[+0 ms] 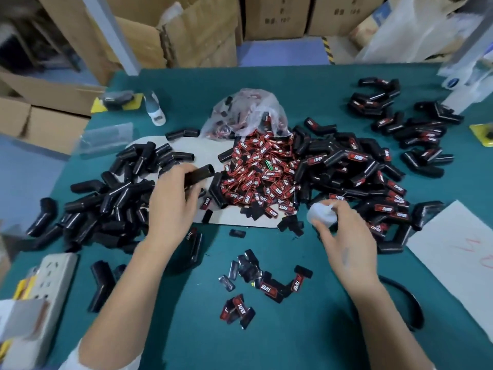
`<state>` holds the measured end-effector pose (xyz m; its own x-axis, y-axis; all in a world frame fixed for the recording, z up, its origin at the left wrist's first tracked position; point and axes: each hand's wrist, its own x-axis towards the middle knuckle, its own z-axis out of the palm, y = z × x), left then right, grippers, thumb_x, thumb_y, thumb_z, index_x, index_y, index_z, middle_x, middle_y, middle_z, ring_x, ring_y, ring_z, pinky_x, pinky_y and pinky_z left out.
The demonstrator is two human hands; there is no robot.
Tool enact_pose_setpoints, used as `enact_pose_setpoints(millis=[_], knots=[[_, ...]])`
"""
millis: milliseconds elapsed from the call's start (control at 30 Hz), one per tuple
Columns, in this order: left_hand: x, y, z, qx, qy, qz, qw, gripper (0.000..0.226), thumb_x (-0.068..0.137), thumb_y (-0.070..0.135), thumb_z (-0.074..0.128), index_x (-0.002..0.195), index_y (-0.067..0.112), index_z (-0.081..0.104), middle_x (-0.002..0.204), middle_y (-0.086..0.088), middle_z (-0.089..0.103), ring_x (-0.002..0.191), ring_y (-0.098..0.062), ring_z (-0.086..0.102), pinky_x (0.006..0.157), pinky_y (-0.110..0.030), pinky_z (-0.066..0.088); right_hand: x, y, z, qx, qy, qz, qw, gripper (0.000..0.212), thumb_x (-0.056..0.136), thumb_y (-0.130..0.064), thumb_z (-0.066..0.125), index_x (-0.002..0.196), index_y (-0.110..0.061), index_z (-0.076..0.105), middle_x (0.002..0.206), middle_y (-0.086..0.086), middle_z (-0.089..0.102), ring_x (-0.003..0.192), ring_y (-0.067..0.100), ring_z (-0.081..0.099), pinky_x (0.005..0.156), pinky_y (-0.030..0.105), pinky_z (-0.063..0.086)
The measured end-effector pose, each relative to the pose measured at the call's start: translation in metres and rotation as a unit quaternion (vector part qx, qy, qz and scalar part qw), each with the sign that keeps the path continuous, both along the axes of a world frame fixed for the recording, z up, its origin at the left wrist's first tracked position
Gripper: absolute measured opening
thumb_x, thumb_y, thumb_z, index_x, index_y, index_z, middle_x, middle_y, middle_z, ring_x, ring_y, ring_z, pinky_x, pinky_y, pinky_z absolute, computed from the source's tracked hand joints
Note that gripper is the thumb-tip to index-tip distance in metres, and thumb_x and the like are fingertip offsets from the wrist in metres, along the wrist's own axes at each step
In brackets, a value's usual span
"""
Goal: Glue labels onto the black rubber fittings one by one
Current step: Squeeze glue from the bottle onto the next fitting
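My left hand (172, 204) grips one black rubber fitting (201, 173), lifted just above the heap of bare fittings (112, 198) on the left of the green table. My right hand (344, 241) holds a small white glue bottle (321, 213) near the table's middle right. Between the hands lies a mound of red and black labels (261, 169) on a white card. To the right is a heap of fittings with labels on them (368, 180). Several loose labels (256, 279) lie on the table in front of me.
A torn clear bag (248, 113) of labels sits behind the mound. A white power strip (50, 284) lies at the front left, a sheet of paper (461, 252) at the right, a black cable (408, 300) beside my right arm. Cardboard boxes (186, 30) stand behind the table.
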<state>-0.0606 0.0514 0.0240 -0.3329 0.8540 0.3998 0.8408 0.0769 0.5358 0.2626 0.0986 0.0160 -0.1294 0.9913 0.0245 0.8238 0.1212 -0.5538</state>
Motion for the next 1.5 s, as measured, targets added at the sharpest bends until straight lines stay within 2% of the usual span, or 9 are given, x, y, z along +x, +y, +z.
enact_pose_setpoints(millis=[133, 233, 333, 433, 567, 700, 867, 1200, 1500], knots=[[0.064, -0.039, -0.004, -0.045, -0.360, -0.141, 0.921, 0.029, 0.106, 0.048, 0.052, 0.134, 0.046, 0.057, 0.075, 0.008, 0.060, 0.072, -0.010, 0.060, 0.079, -0.018, 0.049, -0.003, 0.008, 0.011, 0.015, 0.193, 0.064, 0.979, 0.026, 0.099, -0.022, 0.071, 0.117, -0.040, 0.064, 0.119, -0.017, 0.068, 0.106, 0.004, 0.062, 0.086, 0.018, 0.049], [0.094, -0.046, -0.016, -0.083, -0.632, -0.194, 0.746, 0.041, 0.108, 0.030, 0.050, 0.149, 0.031, 0.059, 0.085, -0.002, 0.056, 0.078, -0.020, 0.057, 0.086, -0.037, 0.053, 0.000, 0.004, 0.019, -0.123, 0.458, 0.108, 0.873, 0.034, 0.103, -0.018, 0.065, 0.132, -0.035, 0.062, 0.129, 0.006, 0.071, 0.119, 0.021, 0.071, 0.097, 0.031, 0.058], [0.096, -0.047, -0.024, -0.090, -0.702, -0.215, 0.673, 0.044, 0.109, 0.023, 0.053, 0.152, 0.028, 0.056, 0.102, -0.007, 0.065, 0.103, -0.028, 0.067, 0.102, -0.040, 0.052, 0.006, 0.002, 0.016, -0.202, 0.507, 0.095, 0.832, 0.051, 0.094, -0.035, 0.075, 0.140, -0.038, 0.054, 0.124, 0.014, 0.071, 0.105, 0.037, 0.076, 0.084, 0.039, 0.064], [0.088, -0.049, -0.027, -0.064, -0.698, -0.253, 0.667, 0.057, 0.108, 0.019, 0.059, 0.161, 0.026, 0.042, 0.118, -0.013, 0.067, 0.131, -0.046, 0.060, 0.112, -0.044, 0.047, 0.016, 0.004, 0.017, -0.207, 0.501, 0.036, 0.840, 0.055, 0.076, -0.052, 0.087, 0.123, -0.038, 0.062, 0.120, 0.008, 0.074, 0.091, 0.033, 0.078, 0.071, 0.032, 0.063], [0.080, -0.047, -0.030, -0.048, -0.693, -0.270, 0.666, 0.060, 0.110, 0.007, 0.051, 0.164, 0.027, 0.033, 0.124, -0.019, 0.066, 0.140, -0.053, 0.049, 0.115, -0.049, 0.044, 0.027, 0.004, 0.020, -0.180, 0.478, 0.015, 0.860, 0.059, 0.065, -0.060, 0.093, 0.113, -0.034, 0.072, 0.108, 0.003, 0.074, 0.080, 0.020, 0.073, 0.069, 0.025, 0.061], [0.081, -0.045, -0.026, -0.047, -0.679, -0.271, 0.681, 0.059, 0.105, 0.014, 0.062, 0.158, 0.030, 0.042, 0.121, -0.014, 0.067, 0.136, -0.052, 0.053, 0.112, -0.048, 0.048, 0.025, -0.004, 0.028, -0.117, 0.433, 0.043, 0.893, 0.039, 0.080, -0.031, 0.087, 0.116, -0.038, 0.072, 0.108, -0.011, 0.071, 0.069, 0.005, 0.066, 0.060, 0.016, 0.056], [0.078, -0.044, -0.022, -0.042, -0.660, -0.227, 0.715, 0.059, 0.103, 0.016, 0.063, 0.157, 0.032, 0.045, 0.115, -0.011, 0.067, 0.119, -0.043, 0.068, 0.103, -0.042, 0.054, 0.022, -0.010, 0.034, -0.070, 0.459, 0.057, 0.884, 0.036, 0.069, -0.017, 0.083, 0.093, -0.040, 0.068, 0.097, -0.008, 0.073, 0.081, 0.003, 0.069, 0.062, 0.014, 0.057], [0.074, -0.046, -0.027, -0.065, -0.625, -0.215, 0.747, 0.064, 0.103, 0.033, 0.068, 0.161, 0.030, 0.041, 0.111, -0.011, 0.066, 0.102, -0.030, 0.068, 0.096, -0.038, 0.054, 0.016, -0.018, 0.027, 0.081, 0.420, 0.098, 0.899, 0.039, 0.077, -0.031, 0.085, 0.108, -0.046, 0.066, 0.108, -0.015, 0.074, 0.107, 0.015, 0.070, 0.092, 0.025, 0.056], [0.072, -0.046, -0.030, -0.070, -0.608, -0.223, 0.759, 0.063, 0.104, 0.034, 0.067, 0.161, 0.030, 0.040, 0.107, -0.010, 0.066, 0.100, -0.027, 0.067, 0.095, -0.037, 0.053, 0.010, -0.020, 0.022, 0.153, 0.368, 0.131, 0.908, 0.031, 0.089, -0.042, 0.078, 0.110, -0.025, 0.063, 0.113, -0.017, 0.072, 0.105, 0.023, 0.068, 0.090, 0.033, 0.056]])
